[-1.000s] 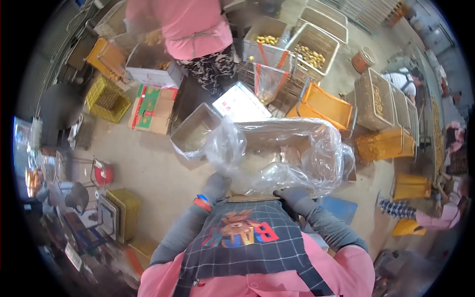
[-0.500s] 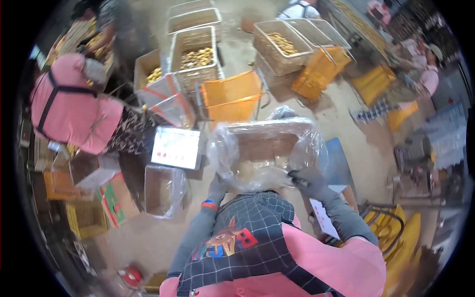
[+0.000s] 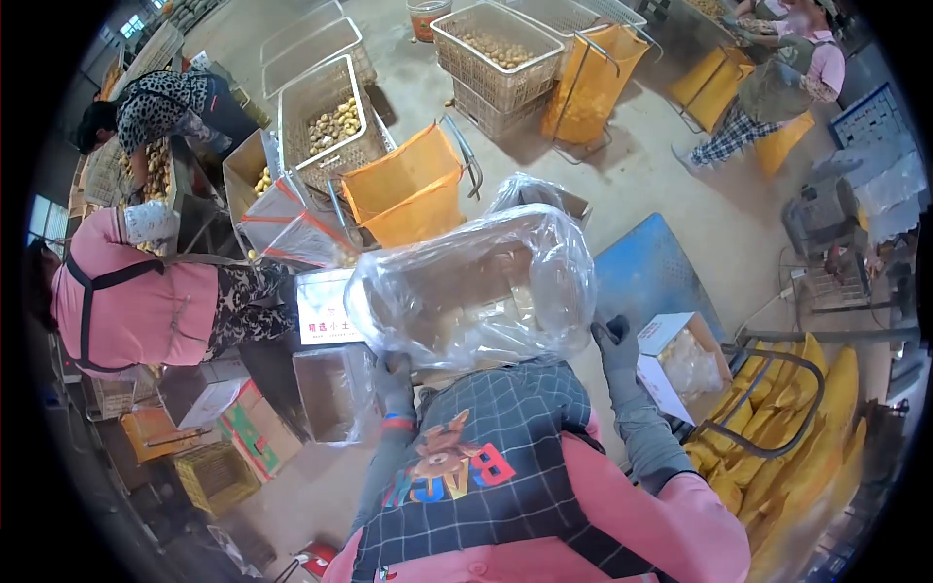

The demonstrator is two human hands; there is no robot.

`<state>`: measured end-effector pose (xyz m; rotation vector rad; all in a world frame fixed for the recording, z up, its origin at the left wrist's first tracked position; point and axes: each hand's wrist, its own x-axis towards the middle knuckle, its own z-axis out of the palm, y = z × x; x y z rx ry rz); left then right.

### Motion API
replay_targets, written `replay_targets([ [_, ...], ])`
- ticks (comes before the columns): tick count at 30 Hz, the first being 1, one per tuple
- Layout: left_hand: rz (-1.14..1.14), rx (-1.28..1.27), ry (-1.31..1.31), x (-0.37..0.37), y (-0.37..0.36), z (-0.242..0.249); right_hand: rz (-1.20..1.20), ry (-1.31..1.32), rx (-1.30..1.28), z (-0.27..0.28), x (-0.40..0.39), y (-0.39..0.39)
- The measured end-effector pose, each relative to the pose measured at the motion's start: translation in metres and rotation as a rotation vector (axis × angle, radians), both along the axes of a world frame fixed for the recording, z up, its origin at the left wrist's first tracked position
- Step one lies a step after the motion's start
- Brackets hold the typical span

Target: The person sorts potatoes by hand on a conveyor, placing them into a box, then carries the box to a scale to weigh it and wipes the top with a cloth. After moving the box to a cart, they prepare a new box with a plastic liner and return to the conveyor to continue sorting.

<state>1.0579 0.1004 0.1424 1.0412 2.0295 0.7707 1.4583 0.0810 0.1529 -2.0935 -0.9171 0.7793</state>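
Note:
In front of me stands a cardboard box (image 3: 486, 277) lined with a clear plastic bag (image 3: 384, 306), its edges folded out over the rim. More crumpled plastic lies inside. My left hand (image 3: 394, 387), in a grey glove, is at the near left corner, fingers closed on the liner's edge. My right hand (image 3: 616, 352), gloved the same way, is just off the near right corner. Its thumb and fingers are bent but apart, with nothing visible between them. To the left sit a white printed carton (image 3: 326, 309) and an open lined carton (image 3: 326, 394).
Orange mesh bags on frames (image 3: 408, 185) and potato crates (image 3: 496, 49) stand ahead. On the right are a blue board (image 3: 651, 277), a carton holding plastic (image 3: 685, 364) and filled yellow sacks (image 3: 787, 418). A co-worker in pink (image 3: 146, 282) is close on the left.
My right hand has come away from the liner's near edge and moved right. The lined box sits further left in view, and the camera view has turned. My left hand stays at its corner.

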Motion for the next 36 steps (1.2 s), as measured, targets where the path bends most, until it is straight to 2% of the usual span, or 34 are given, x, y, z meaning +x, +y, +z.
replay_targets([
  [1,0.102,0.064,-0.145,-0.018,-0.007,-0.033,0.039,-0.081,0.061,0.030,-0.016,0.009],
  [2,0.091,0.058,-0.149,-0.019,-0.013,-0.023,0.028,-0.085,0.056,0.025,-0.014,0.006],
  [4,0.071,0.218,-0.135,-0.025,-0.034,-0.004,0.432,-0.401,0.014,0.015,-0.007,-0.004],
  [5,0.198,0.327,-0.410,-0.051,-0.055,-0.064,0.338,-0.151,-0.119,0.021,-0.007,-0.007],
  [6,0.337,0.202,-0.712,-0.053,-0.065,-0.050,0.339,-0.157,-0.124,0.023,-0.007,-0.009],
  [8,0.795,0.130,-1.545,-0.062,-0.083,-0.050,-0.127,0.398,-0.309,0.024,-0.009,-0.019],
  [9,0.716,0.082,-1.569,-0.064,-0.093,-0.060,-0.228,0.498,-0.333,0.014,-0.009,-0.025],
  [10,0.635,0.032,-1.590,-0.062,-0.096,-0.062,-0.226,0.498,-0.342,0.012,-0.014,-0.026],
  [11,0.267,0.092,-1.912,-0.062,-0.097,-0.063,-0.278,0.612,-0.337,0.010,-0.019,-0.026],
  [12,0.268,0.092,-1.914,-0.057,-0.094,-0.067,-0.331,0.723,-0.326,0.008,-0.021,-0.025],
  [14,0.512,0.019,-1.767,-0.045,-0.081,-0.071,-0.348,0.732,-0.274,-0.025,-0.016,-0.024],
  [15,0.919,-0.013,-1.687,-0.053,-0.079,-0.120,-0.333,0.594,-0.301,-0.038,-0.014,-0.018],
  [16,0.912,-0.003,-1.697,-0.056,-0.070,-0.127,-0.318,0.460,-0.321,-0.060,-0.012,-0.010],
  [17,0.809,-0.091,-1.448,-0.057,-0.059,-0.132,-0.221,0.169,-0.309,-0.142,0.024,-0.019],
  [18,0.704,-0.174,-1.194,-0.060,-0.053,-0.140,-0.221,0.167,-0.301,-0.127,0.024,-0.005],
  [19,0.467,-0.049,-1.036,-0.073,-0.061,-0.173,-0.146,0.003,-0.377,-0.097,0.023,0.009],
  [20,0.458,-0.051,-1.044,-0.087,-0.053,-0.182,-0.073,-0.165,-0.451,-0.075,0.022,0.020],
  [21,0.210,-0.138,-0.692,-0.097,-0.045,-0.189,0.080,-0.273,-0.434,-0.093,0.044,0.020],
  [22,-0.027,-0.211,-0.335,-0.108,-0.039,-0.197,0.079,-0.289,-0.433,-0.093,0.058,0.027],
  [24,-0.167,-0.324,-0.334,-0.148,-0.027,-0.255,0.028,-0.158,-0.233,-0.093,0.075,0.050],
  [26,0.100,-0.250,-1.001,-0.157,0.011,-0.215,-0.037,0.173,0.004,-0.092,0.103,0.084],
  [27,0.258,-0.060,-1.085,-0.191,0.016,-0.236,0.114,0.001,0.148,-0.073,0.098,0.101],
  [28,0.408,0.135,-1.162,-0.222,0.024,-0.257,0.257,-0.174,0.295,-0.030,0.077,0.117],
  [29,0.514,0.142,-0.958,-0.213,0.043,-0.218,0.363,-0.395,0.289,0.027,0.035,0.130],
  [30,0.616,0.150,-0.753,-0.192,0.066,-0.155,0.468,-0.617,0.274,0.076,-0.014,0.140],
  [32,0.188,0.087,-0.708,-0.171,0.090,-0.121,0.791,-1.039,0.057,0.107,-0.069,0.153],
  [33,0.130,0.024,-0.676,-0.142,0.105,-0.092,0.778,-1.041,0.070,0.083,-0.065,0.155],
  [34,0.075,-0.035,-0.643,-0.116,0.117,-0.065,0.765,-1.077,0.199,0.037,-0.059,0.162],
  [35,-0.107,-0.007,-0.473,-0.108,0.127,-0.075,0.747,-1.110,0.329,0.013,-0.058,0.170],
  [36,-0.280,0.025,-0.296,-0.102,0.138,-0.086,0.732,-1.115,0.353,0.016,-0.055,0.181],
])
